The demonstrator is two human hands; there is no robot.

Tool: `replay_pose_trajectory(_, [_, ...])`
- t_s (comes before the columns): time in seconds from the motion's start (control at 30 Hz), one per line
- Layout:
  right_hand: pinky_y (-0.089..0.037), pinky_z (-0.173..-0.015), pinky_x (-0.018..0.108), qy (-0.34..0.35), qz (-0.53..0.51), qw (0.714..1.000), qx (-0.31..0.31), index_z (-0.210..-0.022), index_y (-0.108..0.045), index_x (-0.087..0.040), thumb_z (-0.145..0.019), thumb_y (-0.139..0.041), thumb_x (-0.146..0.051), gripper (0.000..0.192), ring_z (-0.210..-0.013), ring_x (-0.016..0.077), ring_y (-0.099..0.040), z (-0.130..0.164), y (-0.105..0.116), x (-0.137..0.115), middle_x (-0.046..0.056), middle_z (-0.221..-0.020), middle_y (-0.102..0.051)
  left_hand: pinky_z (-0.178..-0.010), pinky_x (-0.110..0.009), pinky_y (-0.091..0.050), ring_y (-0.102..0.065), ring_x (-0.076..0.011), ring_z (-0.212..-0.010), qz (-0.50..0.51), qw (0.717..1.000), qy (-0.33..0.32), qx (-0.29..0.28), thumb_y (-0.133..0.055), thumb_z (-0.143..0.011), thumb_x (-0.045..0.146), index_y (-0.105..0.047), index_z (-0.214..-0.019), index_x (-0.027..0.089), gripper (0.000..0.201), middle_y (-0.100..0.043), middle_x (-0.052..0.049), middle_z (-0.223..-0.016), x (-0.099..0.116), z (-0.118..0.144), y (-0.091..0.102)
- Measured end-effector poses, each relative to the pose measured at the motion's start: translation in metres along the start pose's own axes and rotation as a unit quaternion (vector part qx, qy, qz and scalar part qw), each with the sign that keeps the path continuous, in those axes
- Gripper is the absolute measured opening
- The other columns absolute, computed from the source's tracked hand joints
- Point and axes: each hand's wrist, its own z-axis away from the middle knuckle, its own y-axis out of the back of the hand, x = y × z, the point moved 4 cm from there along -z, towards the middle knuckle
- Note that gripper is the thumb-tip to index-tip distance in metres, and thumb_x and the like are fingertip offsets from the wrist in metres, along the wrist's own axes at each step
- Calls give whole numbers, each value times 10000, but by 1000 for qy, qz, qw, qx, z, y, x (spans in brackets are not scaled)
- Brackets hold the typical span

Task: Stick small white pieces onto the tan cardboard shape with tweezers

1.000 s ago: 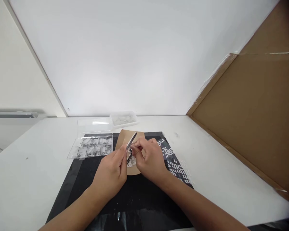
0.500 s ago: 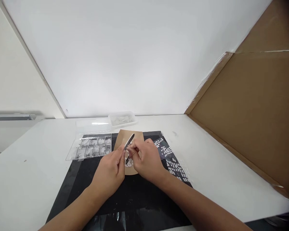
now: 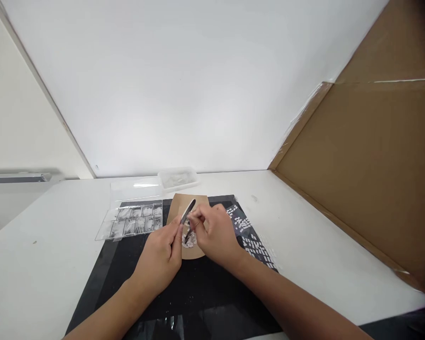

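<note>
Both hands work close together over a brown paper piece [image 3: 189,208] that lies on the black mat [image 3: 127,264], near the far edge of the mat. The left hand [image 3: 161,257] has its fingers closed on the lower part of a nail file [image 3: 188,211], a thin strip with a dark face and a light rim, which points up and away from the person. The right hand [image 3: 216,233] is just beside it, and its fingertips [image 3: 194,218] are pinched together against the file; what small thing they hold is too small to tell. Under the hands, on the brown paper, lies a little heap of pale bits [image 3: 189,240].

On the left far corner of the mat sits a clear compartment box [image 3: 132,221] with pale pieces in its cells, its open lid [image 3: 136,189] lying on the white bench [image 3: 38,255] behind it. A small clear tray [image 3: 177,178] stands at the far edge of the bench, by the wall. At the right edge of the mat lies a dark sheet with rows of small white tabs [image 3: 255,238]. A big cardboard panel [image 3: 368,170] leans along the right side of the bench.
</note>
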Motion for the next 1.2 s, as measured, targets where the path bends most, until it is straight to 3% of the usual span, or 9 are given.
replay_pose_trajectory(0.47, [-323,-792,337,-9,12,1000,10,-745,-567,-213,-995,-547,-239,252,-599,125,-589,-3,7,2,-48,-694,-695,-689,-302,-511,-677,-194,-736,-19,1000,0,-8,-385,-1049,282,-685,-1101,176,322,-719,-68,-861,5,-2,5])
replay_pose_trajectory(0.63, [-337,-778,339,-5,-1,1000,-20,-754,-564,-217,-995,-542,-235,243,-596,129,-595,0,5,2,-47,-689,-697,-712,-300,-511,-678,-186,-768,-3,1000,-6,-17,-384,-1052,272,-676,-1148,186,319,-727,-71,-929,7,-3,5])
replay_pose_trajectory(0.8, [-341,-782,338,-11,7,1000,12,-757,-572,-219,-990,-557,-240,235,-604,130,-598,1,10,7,-44,-702,-701,-747,-314,-516,-690,-205,-827,-8,1000,-3,-25,-381,-1054,279,-675,-1173,187,331,-730,-81,-959,6,-2,2])
replay_pose_trajectory(0.97, [-330,-775,333,9,0,1000,-9,-757,-563,-216,-999,-539,-225,243,-597,121,-592,0,8,6,-56,-685,-689,-762,-312,-516,-691,-199,-830,-3,1000,-6,-27,-390,-1055,283,-666,-1195,180,326,-731,-82,-971,5,-2,1])
replay_pose_trajectory(1.1, [-325,-789,336,-4,19,999,28,-762,-559,-215,-988,-561,-218,226,-597,121,-577,-2,11,7,-56,-707,-696,-722,-302,-508,-686,-188,-785,-3,1000,-2,-28,-389,-1057,286,-663,-1192,185,322,-730,-67,-939,5,-2,1])
replay_pose_trajectory(1.2, [-323,-774,338,12,11,1000,-2,-758,-554,-215,-989,-549,-207,231,-613,126,-596,-1,8,4,-54,-704,-699,-759,-310,-517,-696,-197,-823,-7,1000,-6,-20,-391,-1056,284,-663,-1189,182,320,-734,-75,-958,5,-1,2])
